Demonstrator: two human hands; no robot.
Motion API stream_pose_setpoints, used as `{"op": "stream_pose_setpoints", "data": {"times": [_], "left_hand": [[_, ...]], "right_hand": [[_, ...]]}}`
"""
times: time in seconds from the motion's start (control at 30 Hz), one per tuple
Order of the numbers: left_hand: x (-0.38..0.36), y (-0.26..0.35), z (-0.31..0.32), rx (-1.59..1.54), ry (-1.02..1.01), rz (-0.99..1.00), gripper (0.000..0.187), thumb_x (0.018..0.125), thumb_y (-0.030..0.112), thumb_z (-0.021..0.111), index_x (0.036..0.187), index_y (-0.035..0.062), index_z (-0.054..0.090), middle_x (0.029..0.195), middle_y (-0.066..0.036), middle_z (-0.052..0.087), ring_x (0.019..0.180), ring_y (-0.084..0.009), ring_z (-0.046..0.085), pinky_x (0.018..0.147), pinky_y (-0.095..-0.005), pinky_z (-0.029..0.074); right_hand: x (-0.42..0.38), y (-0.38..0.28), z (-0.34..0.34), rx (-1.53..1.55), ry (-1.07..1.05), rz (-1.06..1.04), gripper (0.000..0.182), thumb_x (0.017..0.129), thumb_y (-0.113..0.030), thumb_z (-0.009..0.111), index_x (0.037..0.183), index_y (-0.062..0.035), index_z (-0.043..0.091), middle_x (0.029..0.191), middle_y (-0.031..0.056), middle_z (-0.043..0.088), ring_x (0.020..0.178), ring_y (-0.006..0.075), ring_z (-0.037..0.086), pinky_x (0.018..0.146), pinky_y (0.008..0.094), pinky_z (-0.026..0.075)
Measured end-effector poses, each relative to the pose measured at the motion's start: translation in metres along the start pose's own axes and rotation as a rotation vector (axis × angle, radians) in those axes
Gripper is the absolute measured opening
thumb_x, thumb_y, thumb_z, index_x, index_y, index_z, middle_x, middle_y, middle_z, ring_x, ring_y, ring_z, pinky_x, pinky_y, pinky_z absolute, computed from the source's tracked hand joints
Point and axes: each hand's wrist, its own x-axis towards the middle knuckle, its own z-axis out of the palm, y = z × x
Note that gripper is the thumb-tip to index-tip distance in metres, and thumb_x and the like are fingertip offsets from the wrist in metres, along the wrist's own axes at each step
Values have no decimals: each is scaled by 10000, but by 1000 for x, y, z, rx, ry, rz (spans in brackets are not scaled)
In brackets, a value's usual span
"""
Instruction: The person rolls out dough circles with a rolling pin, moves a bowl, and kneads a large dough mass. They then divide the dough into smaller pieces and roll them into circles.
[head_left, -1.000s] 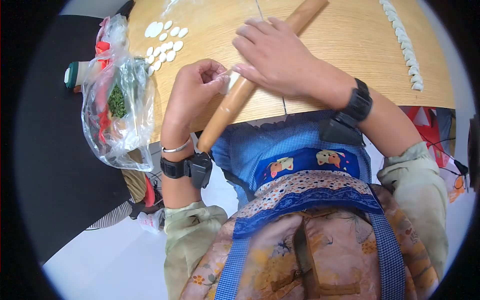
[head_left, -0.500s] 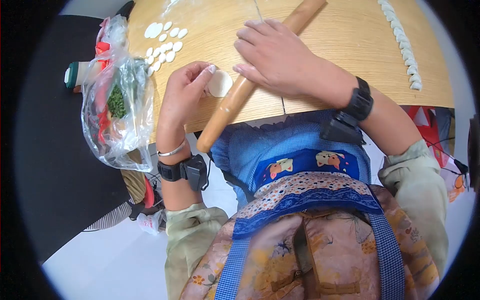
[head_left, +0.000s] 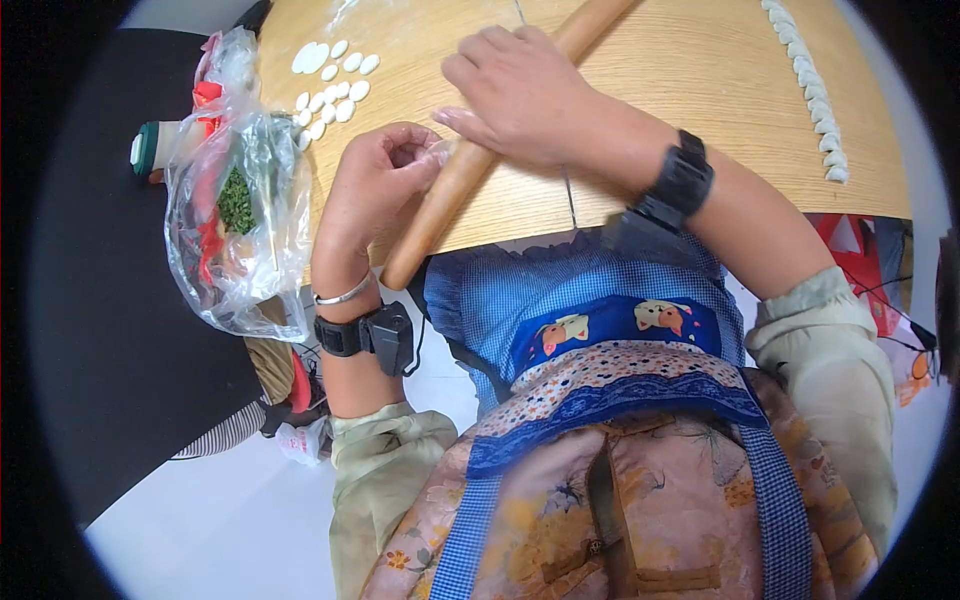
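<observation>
My right hand (head_left: 530, 95) lies across the wooden rolling pin (head_left: 440, 205), palm over it and fingers bent past its far side. The pin slants over the table, its near end sticking out beyond the front edge. Left of the pin, my left hand (head_left: 385, 175) pinches the rim of a thin round dough wrapper (head_left: 441, 150) between thumb and forefinger. Most of that wrapper is hidden behind the pin and my fingers. Several small flattened dough pieces (head_left: 345, 110) lie beyond my left hand.
A row of white shaped dough pieces (head_left: 815, 100) runs along the right side of the wooden table (head_left: 690, 110). At its left edge, a clear plastic bag (head_left: 270, 250) with chopped greens (head_left: 236, 203) sits near a green-lidded container (head_left: 150, 150).
The rolling pin and my right hand have shifted left, toward my left hand. The pin now covers most of the wrapper, which lay in plain view before.
</observation>
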Motion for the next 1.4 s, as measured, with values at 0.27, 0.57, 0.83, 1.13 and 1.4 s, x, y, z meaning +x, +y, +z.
{"op": "stream_pose_setpoints", "data": {"times": [0.27, 0.57, 0.83, 1.13, 1.4], "left_hand": [[-5, -2, 7, -172, 77, 84, 143, 893, 42, 697, 1008, -42, 683, 848, 1, 666, 776, -63, 597, 676, -219, 486], [-5, 4, 4, -56, 48, -37, 283, 1007, 225, 614, 1127, -16, 703, 881, 3, 669, 761, -68, 564, 681, -218, 462], [6, -3, -3, -116, -2, 45, 338, 1016, 272, 607, 1074, -49, 699, 841, -1, 639, 734, -70, 549, 659, -226, 453], [0, -2, -1, -3, -66, 14, 188, 923, 113, 705, 1020, -46, 687, 876, -11, 668, 782, -64, 587, 683, -223, 484], [-5, -2, 13, -289, 66, 85, 174, 928, 57, 650, 1079, -26, 678, 943, -25, 689, 845, -85, 630, 745, -226, 511]], "right_hand": [[-74, 3, -39, -58, -54, -50, 481, 995, -453, 532, 1240, -50, 631, 1358, 176, 584, 1360, 334, 468, 1189, 574, 257], [-46, 1, -21, -105, 20, -83, 508, 999, -465, 527, 1241, -31, 634, 1309, 181, 623, 1322, 348, 509, 1138, 573, 321], [9, 0, 7, -35, 14, -32, 457, 991, -461, 541, 1103, -41, 683, 1050, 136, 659, 1082, 307, 610, 923, 501, 452], [-50, -2, -24, -55, -26, -41, 486, 988, -469, 541, 1200, -45, 647, 1188, 184, 624, 1258, 361, 532, 1129, 594, 327], [-75, -3, -37, -99, -97, -27, 534, 1011, -501, 504, 1289, -58, 611, 1355, 193, 591, 1375, 349, 468, 1215, 581, 218]]}}
